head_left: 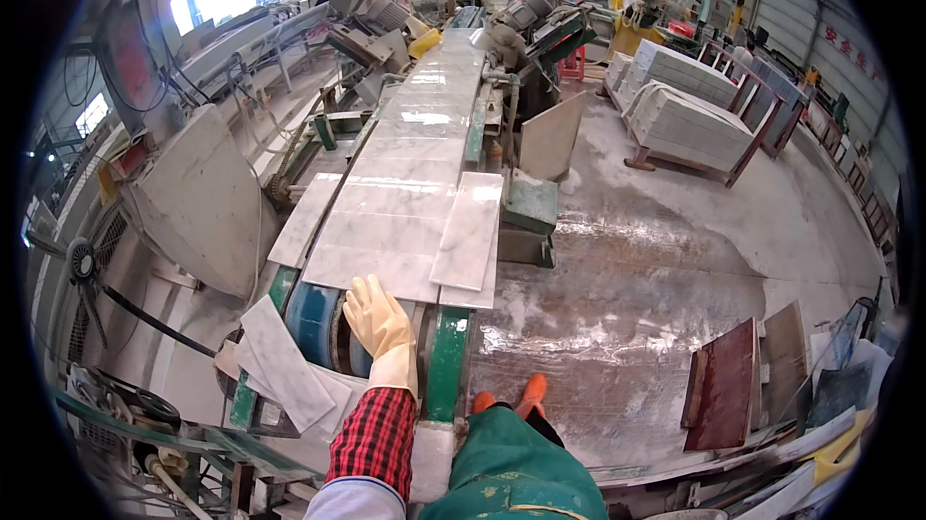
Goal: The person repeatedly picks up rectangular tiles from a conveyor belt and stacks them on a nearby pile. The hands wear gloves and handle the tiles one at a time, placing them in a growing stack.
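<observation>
My left hand (381, 327), in a cream rubber glove, is stretched out flat at the near end of a conveyor. Its fingertips reach the near edge of a wet, grey-veined white marble tile (371, 240); I cannot tell whether they press on it. More such tiles lie end to end up the belt (415, 115). A narrow marble strip (470, 231) rests along the right side, overlapping another piece. On the left side lies a second strip (307, 221). Below the hand shows a blue roller (313, 319). My right hand is out of view.
Loose marble offcuts (285, 366) lie left of my forearm. The green conveyor frame (449, 361) runs close by my legs. Motors (529, 11) flank the belt farther up. Wet floor (598, 317) spreads to the right, with leaning boards (723, 385) and stacked slabs (690, 129).
</observation>
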A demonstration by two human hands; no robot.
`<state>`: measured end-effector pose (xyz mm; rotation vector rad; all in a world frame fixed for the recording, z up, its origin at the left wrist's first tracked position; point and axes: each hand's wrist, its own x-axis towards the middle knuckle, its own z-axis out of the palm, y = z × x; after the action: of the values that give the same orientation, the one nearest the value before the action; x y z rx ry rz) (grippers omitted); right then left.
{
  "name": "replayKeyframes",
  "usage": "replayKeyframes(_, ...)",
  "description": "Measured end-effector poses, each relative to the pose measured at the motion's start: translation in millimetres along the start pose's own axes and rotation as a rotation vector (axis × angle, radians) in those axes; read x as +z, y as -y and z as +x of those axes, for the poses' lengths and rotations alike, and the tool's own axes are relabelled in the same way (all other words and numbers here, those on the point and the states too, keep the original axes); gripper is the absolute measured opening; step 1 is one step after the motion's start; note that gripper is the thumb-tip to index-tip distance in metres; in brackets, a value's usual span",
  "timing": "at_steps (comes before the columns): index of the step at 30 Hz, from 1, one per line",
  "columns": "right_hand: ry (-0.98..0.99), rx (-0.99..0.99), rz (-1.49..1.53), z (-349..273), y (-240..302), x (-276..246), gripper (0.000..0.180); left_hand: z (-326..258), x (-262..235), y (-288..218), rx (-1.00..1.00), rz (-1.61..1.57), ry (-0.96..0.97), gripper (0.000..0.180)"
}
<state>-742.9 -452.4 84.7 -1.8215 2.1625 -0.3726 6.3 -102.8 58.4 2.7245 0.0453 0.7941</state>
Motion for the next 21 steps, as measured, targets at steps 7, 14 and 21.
replayKeyframes(7,0.046,0.175,-0.015,-64.4,90.7,-13.2,0.088,0.8,3.7,1.3,-0.006,0.004,-0.009,0.040)
replayKeyframes(14,-0.078,0.141,0.334,-66.1,89.8,-0.4,0.083,2.6,7.1,3.9,0.023,-0.008,-0.043,0.037)
replayKeyframes(21,-0.034,0.240,0.913,-11.6,59.8,-32.3,0.066,5.3,6.1,3.1,0.014,-0.083,-0.053,0.036)
